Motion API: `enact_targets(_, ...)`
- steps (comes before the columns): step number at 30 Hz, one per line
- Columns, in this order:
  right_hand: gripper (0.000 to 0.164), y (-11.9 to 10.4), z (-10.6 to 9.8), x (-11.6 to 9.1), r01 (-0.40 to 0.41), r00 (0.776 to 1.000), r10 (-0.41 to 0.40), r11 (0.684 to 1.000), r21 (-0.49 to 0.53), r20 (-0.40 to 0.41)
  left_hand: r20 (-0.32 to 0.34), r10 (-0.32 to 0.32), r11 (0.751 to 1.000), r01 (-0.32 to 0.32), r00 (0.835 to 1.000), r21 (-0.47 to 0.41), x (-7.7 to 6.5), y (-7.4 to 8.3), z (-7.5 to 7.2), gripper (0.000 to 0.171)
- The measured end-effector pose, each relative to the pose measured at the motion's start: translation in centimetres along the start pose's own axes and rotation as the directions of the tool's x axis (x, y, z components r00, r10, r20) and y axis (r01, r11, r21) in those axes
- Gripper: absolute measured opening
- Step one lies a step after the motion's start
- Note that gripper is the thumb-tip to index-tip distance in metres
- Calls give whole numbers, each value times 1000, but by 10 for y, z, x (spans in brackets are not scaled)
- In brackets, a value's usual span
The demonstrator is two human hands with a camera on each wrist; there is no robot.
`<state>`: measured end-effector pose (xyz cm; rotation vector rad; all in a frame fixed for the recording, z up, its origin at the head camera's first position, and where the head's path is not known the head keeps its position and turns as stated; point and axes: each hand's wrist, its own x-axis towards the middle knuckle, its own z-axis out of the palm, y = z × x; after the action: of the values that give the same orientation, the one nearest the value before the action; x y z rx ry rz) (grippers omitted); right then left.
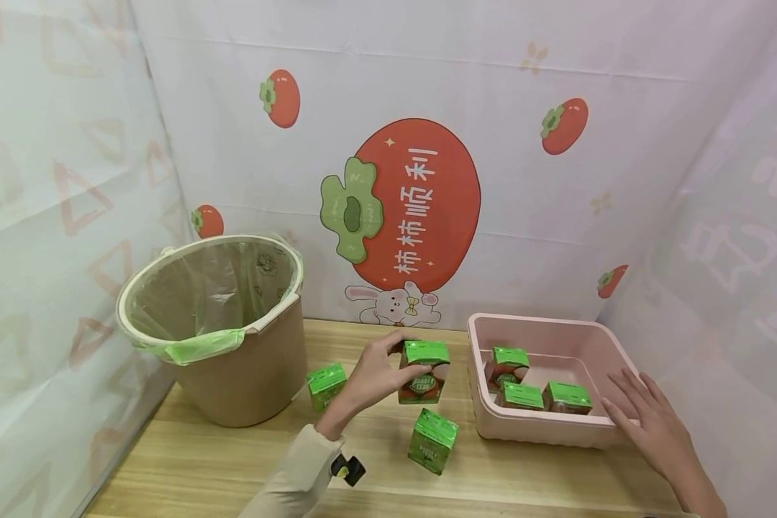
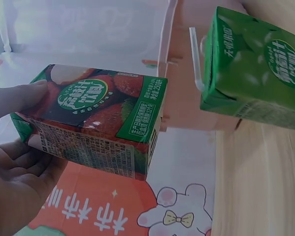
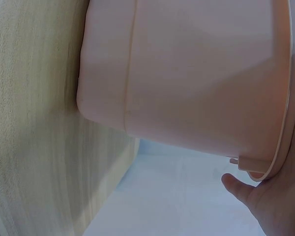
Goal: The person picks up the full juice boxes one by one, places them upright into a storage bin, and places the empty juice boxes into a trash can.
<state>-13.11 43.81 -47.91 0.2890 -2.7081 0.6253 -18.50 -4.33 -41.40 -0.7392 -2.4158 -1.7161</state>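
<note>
Gripping left hand (image 1: 370, 381): thumb on one side and fingers on the other, it pinches a lychee juice box (image 1: 427, 390) near the middle of the scene.
Lychee juice box: it shows a red fruit-printed front and a green top, upright between the bin (image 1: 246, 388) and the pink basket (image 1: 544, 429); in the left wrist view its lower end appears against the backdrop (image 1: 285, 180).
Right hand (image 1: 654, 428): fingers extended and spread, it rests on the rim at the basket's right end, while the right wrist view looks along the basket's smooth outer wall.
Pink basket: three green-topped cartons sit inside, one at the left (image 1: 508, 365) with a red front, one by the near wall (image 1: 521, 396) and one to its right (image 1: 566, 398).
Bench (image 1: 233, 471): a green box (image 1: 432, 440) stands on the wood-grain top, nearer the camera than the held one, and another green-topped box (image 1: 326, 386) sits just beside the bin, partly hidden by the left forearm.
Bin: brown with a cream rim, it holds a translucent green liner (image 1: 223, 288) folded over the edge.
Backdrop: white cloth carries red persimmons, Chinese lettering and a small rabbit (image 1: 395, 306).
Left sleeve (image 1: 304, 460): pale fabric ends at the wrist, beside a small black device (image 1: 348, 470).
</note>
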Motion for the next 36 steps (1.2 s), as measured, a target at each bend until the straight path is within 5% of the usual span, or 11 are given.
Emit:
enact_targets(20, 57, 3, -1, -2, -10, 1000, 10, 1000, 1, 11, 23, 109, 994, -108, 994, -32, 43, 25, 36, 35)
enact_targets(36, 57, 0, 0, 2, -37, 999, 37, 999, 2, 18, 82, 77, 991, -67, 994, -120, 79, 38, 72, 36)
